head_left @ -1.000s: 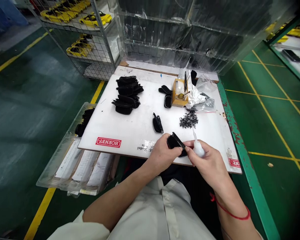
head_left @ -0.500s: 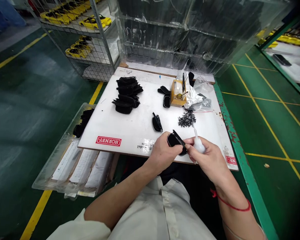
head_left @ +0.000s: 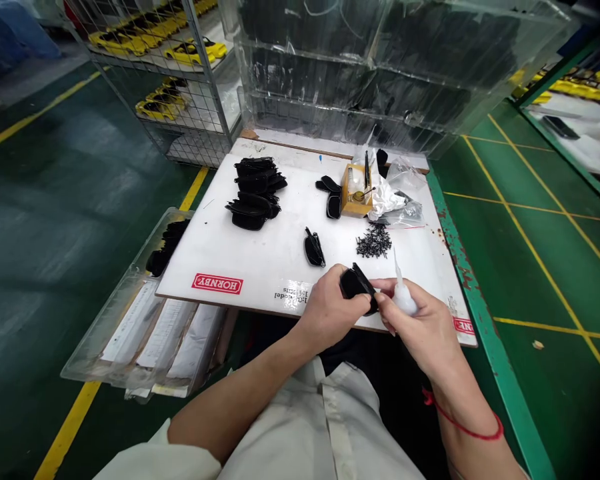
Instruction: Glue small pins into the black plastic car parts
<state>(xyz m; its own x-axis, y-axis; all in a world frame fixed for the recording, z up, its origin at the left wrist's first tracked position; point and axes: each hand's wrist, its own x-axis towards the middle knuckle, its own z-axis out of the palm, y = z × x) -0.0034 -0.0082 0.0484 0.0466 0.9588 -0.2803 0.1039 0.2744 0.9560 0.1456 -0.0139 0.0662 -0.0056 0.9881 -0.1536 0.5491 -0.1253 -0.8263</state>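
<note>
Near the table's front edge, my left hand (head_left: 325,308) is closed around a black plastic part (head_left: 354,283) with a rounded, pocket-like shape. My right hand (head_left: 420,323) cradles a small white squeeze bottle (head_left: 404,299), its thin nozzle pointing up. The thumb and forefinger of that hand touch the right edge of the black part; whether they pinch something small there is hidden. Just beyond my hands lie another black part (head_left: 314,248) and a heap of tiny black pieces (head_left: 374,240).
Stacks of black parts (head_left: 254,193) sit at the back left of the white table (head_left: 260,263). A yellow box (head_left: 355,203) with small tools stands beside plastic bags (head_left: 403,200). Left of the table is a clear tray (head_left: 93,333). Behind are a wire rack (head_left: 213,87) and a plastic-covered screen (head_left: 320,80).
Both hands have shifted slightly to the right, along with the black part and the bottle. The bottle's nozzle has swung a little to the right. Their holds look the same.
</note>
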